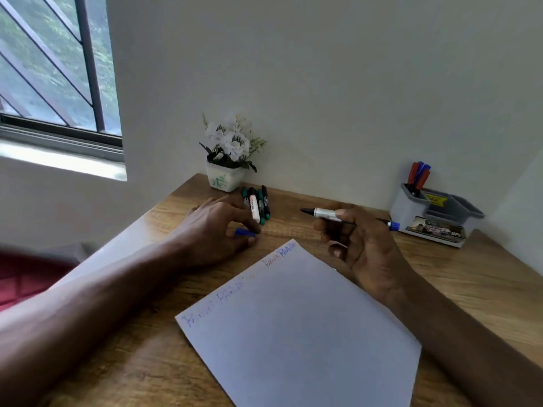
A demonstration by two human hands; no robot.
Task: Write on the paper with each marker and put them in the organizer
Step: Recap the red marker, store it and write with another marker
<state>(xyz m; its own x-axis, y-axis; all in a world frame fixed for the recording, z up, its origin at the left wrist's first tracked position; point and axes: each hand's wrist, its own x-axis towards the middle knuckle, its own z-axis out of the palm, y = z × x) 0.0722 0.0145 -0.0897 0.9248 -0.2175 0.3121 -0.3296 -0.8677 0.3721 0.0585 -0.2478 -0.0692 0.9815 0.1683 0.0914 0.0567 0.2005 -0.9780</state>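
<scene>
Two bare forearms reach in from 8 o'clock and 4 o'clock over a wooden worktop. Between them a white paper lies flat and turned at an angle, one corner pointing to 12 o'clock. Short words in blue and red ink run along its upper left edge, too blurred to read.

At 9 o'clock from that top corner, the left grip, a bare hand, sits low over the worktop with its fingers curled. It pinches a small blue cap at the fingertips.

At 3 o'clock from the corner, the right grip is closed around a marker that has no cap on. The marker is held roughly level above the worktop. Its dark tip points to 9 o'clock, its white barrel shows past the fingers, and its blue rear end pokes out toward 3 o'clock.

Toward 12 o'clock from the left grip, loose markers lie side by side on the worktop: green, black, and one white with red. Just beside them, at 11 o'clock, stands a white pot of white flowers.

At 2 o'clock, near the wall, stands a grey organizer with several compartments. Red and blue markers stand in its rear left compartment. A barred window fills the 10 o'clock corner.
</scene>
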